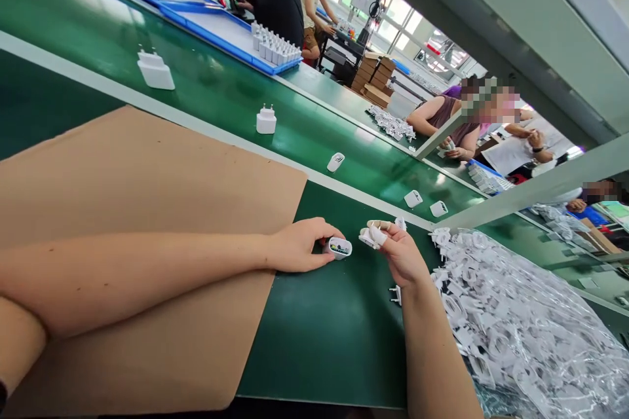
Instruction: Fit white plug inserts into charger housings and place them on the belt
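My left hand [305, 246] grips a white charger housing [340, 249] on the green bench, its open end toward me and circuit parts showing inside. Just to the right, my right hand [405, 254] pinches a white plug cover [368, 238] between thumb and fingers, with white covering on the fingertips. A small gap separates the two parts. Behind the right wrist, a loose plug cover [396, 294] is partly hidden. A big heap of white plug covers [521, 314] in clear plastic lies to the right of my right forearm.
Brown cardboard [147, 183] lies under my left arm. Along the green belt [211, 95] stand capped chargers [266, 120] and open housings [336, 162]. Beyond it are a blue tray [280, 68] of chargers and several co-workers. A slanting metal post [535, 177] rises at the right.
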Available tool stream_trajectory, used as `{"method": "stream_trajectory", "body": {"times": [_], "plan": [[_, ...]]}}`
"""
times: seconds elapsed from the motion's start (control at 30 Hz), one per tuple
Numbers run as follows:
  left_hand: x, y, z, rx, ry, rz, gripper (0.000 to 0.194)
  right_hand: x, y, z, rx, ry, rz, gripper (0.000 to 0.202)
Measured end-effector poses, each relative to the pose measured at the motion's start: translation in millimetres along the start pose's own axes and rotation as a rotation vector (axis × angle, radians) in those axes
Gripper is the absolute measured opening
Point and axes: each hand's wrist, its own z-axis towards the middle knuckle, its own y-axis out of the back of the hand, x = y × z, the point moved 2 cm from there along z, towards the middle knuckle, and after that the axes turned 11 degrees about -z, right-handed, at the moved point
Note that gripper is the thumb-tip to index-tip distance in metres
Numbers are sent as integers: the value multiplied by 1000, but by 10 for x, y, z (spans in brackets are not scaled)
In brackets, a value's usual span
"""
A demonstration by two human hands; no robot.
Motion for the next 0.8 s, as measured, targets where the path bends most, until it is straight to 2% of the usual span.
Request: {"method": "stream_trajectory", "body": {"times": [0.13,0.27,0.33,0.47,0.53,0.63,0.73,0.8], "plan": [[4,27,10,-34,42,-64,42,55,-74,-81,6,24,-14,50],[-27,93,19,84,116,-153,34,132,-156,-163,75,141,-50,37],[-77,103,22,118,145,-144,41,157,-202,-192,103,188,-79,30],[-147,12,38,36,182,-7,62,184,-272,-230,75,243,-112,33],[-139,-53,40,-24,140,75,52,199,-285,-248,59,254,-104,44],[-93,-98,15,-28,30,118,33,211,-280,-263,53,232,-109,49],[-46,-52,-27,-42,15,18,47,200,-265,-263,58,200,-136,44],[-26,-11,-44,-58,51,-62,45,193,-251,-265,49,207,-177,38]]}}
